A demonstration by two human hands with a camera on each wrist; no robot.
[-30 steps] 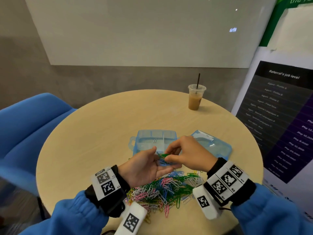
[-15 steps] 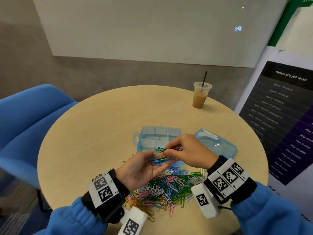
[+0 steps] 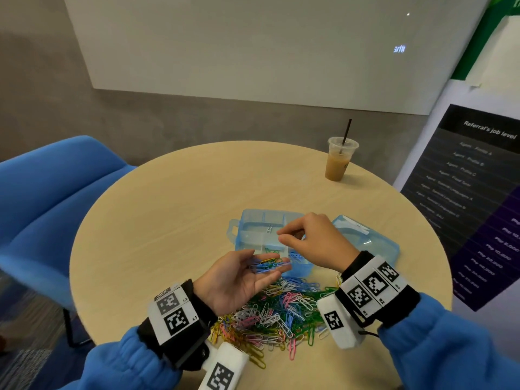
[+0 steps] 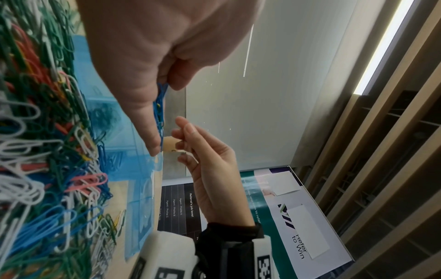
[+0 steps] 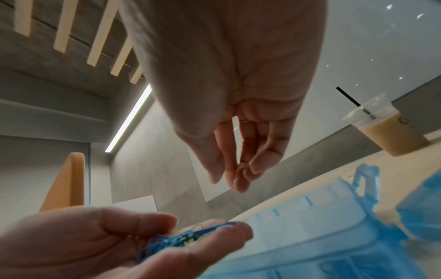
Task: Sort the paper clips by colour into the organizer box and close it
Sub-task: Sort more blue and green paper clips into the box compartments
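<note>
Palm up above the pile, my left hand (image 3: 267, 260) carries several blue clips and a yellow one (image 3: 266, 266) across its straight fingers, the thumb a little apart. The same clips (image 5: 181, 239) show in the right wrist view. My right hand (image 3: 281, 235) hovers over the blue translucent organizer box (image 3: 253, 220), fingers loosely curled, nothing visible between them (image 5: 229, 181). One white clip (image 3: 269, 228) lies in a far compartment and blue clips (image 3: 295, 256) in a near one. The mixed pile of coloured clips (image 3: 281, 311) lies near the table's front edge.
The box's lid (image 3: 374, 243) lies open to the right of the box. An iced coffee cup with a straw (image 3: 339, 161) stands at the back right of the round wooden table (image 3: 168, 220). A blue chair (image 3: 50, 198) is left, a banner (image 3: 478, 198) right.
My right hand lifted a green clip off my left palm and moved it away over the box; the clip no longer shows in its fingers. My left hand stayed palm up.
</note>
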